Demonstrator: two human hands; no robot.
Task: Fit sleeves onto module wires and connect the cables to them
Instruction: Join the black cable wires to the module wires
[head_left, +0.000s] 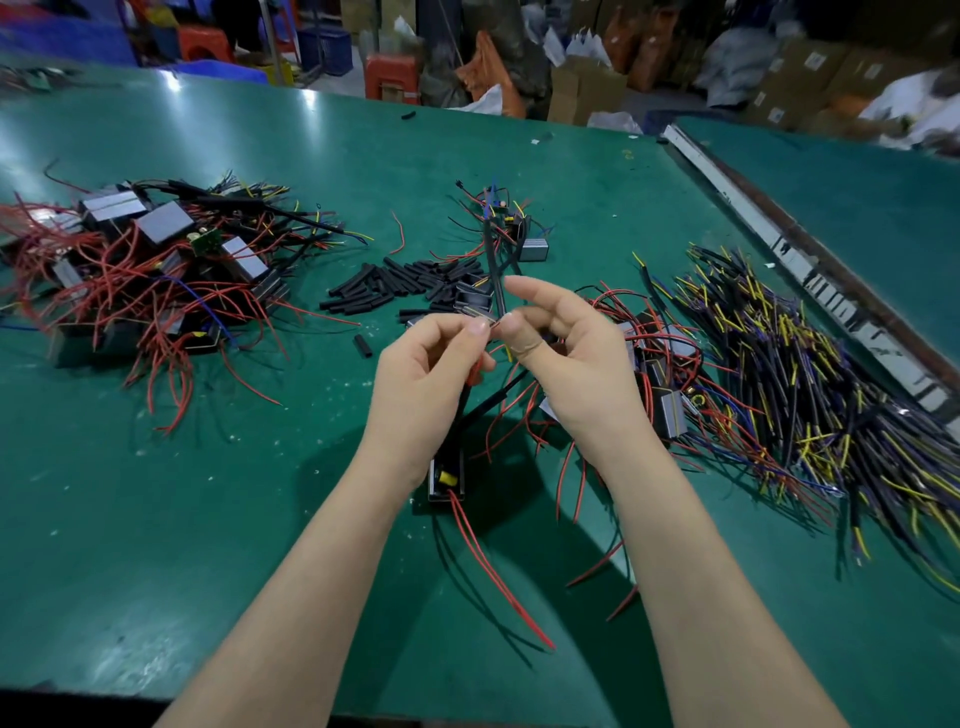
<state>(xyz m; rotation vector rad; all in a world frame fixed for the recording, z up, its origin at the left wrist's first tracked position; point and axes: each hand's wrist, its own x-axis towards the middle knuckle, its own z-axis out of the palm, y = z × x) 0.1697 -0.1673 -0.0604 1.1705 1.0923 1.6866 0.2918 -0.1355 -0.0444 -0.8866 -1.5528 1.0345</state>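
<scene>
My left hand (426, 379) pinches the end of a module wire, and the black module (445, 475) hangs below that wrist with red wires trailing toward me. My right hand (571, 358) pinches a black cable (493, 260) that rises away from my fingers; the two fingertips meet above the green table (208, 493). A heap of short black sleeves (410, 286) lies just beyond my hands. Whether a sleeve sits on the held wire I cannot tell.
A pile of modules with red wires (150, 260) lies at the left. A spread of black cables with yellow and blue ends (795, 384) fills the right. More modules (660, 374) sit behind my right hand. A metal rail (779, 244) separates a second table.
</scene>
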